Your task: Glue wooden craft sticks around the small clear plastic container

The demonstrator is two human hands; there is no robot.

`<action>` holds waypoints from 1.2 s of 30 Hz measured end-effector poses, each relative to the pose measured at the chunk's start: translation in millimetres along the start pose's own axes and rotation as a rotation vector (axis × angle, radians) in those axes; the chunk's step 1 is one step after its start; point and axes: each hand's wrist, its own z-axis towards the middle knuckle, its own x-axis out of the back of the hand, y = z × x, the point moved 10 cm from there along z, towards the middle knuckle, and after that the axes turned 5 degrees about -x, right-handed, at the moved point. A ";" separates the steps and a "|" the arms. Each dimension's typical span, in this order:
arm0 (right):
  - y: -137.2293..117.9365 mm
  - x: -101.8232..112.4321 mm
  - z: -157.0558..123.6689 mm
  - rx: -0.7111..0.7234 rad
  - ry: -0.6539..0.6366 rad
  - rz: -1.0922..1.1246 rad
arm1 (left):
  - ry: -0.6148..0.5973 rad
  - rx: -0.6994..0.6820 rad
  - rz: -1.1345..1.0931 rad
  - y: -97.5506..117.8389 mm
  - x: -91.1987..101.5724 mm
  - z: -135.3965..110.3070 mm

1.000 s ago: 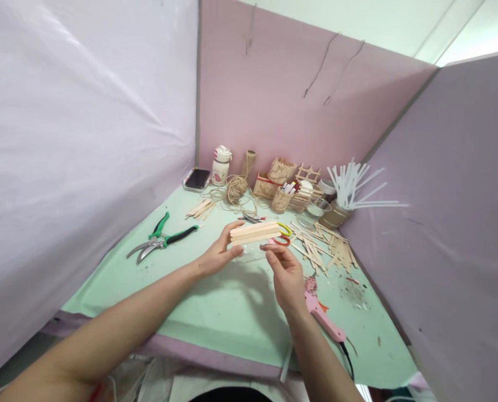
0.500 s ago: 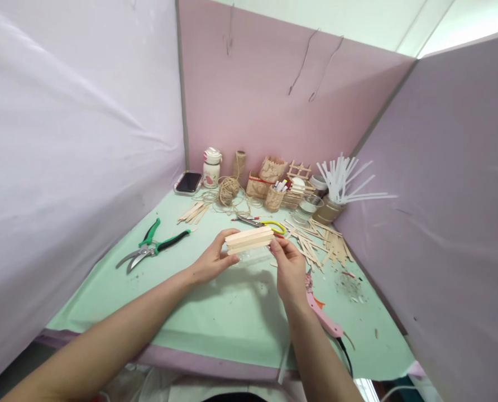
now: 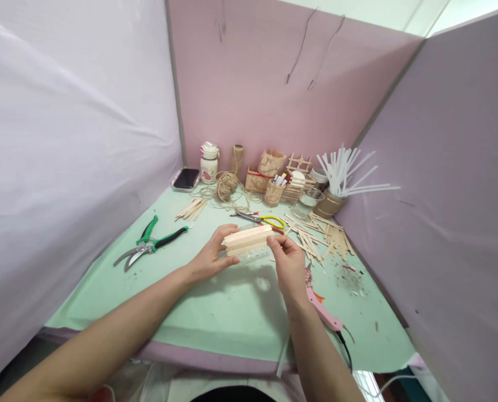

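A small panel of pale craft sticks (image 3: 249,240), laid side by side, is held above the table between my two hands. Clear plastic (image 3: 255,255) shows along its lower edge; its full shape is hard to make out. My left hand (image 3: 213,257) grips the panel's left end, thumb below and fingers above. At the right end, my right hand (image 3: 290,263) pinches the corner between thumb and curled fingers. Just beyond the panel lie scissors with yellow handles (image 3: 273,221). A pink glue gun (image 3: 326,316) rests beside my right forearm.
Green-handled pruning shears (image 3: 149,245) lie open on the left. Loose craft sticks (image 3: 310,240) spread at right, with another bunch (image 3: 190,209) farther left. Along the back stand a bottle (image 3: 209,164), twine (image 3: 227,186), a pen cup (image 3: 274,192), a glass bowl (image 3: 306,204) and white glue sticks (image 3: 343,173).
The panel has tilted slightly in my hands, and more clear plastic shows around it. Both hands keep their hold. The whole view has shifted a little.
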 end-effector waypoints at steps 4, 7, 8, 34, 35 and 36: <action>1.5 0.8 0.1 -0.014 0.021 -0.033 | 0.012 -0.014 0.034 -0.2 1.9 0.0; 3.7 1.1 0.8 -0.022 0.029 -0.032 | 0.021 -0.031 0.057 0.1 2.7 0.2; 4.1 1.0 0.9 -0.022 0.029 -0.029 | 0.021 -0.035 0.063 0.2 2.7 0.3; 12.2 -9.0 -3.2 0.017 -0.081 0.111 | 0.002 -0.182 0.134 10.5 0.5 -0.8; 12.6 -8.8 -3.5 0.027 -0.075 0.105 | 0.000 -0.190 0.144 10.6 0.3 -0.8; 13.1 -8.3 -3.7 0.038 -0.068 0.100 | -0.002 -0.194 0.151 10.6 0.1 -0.9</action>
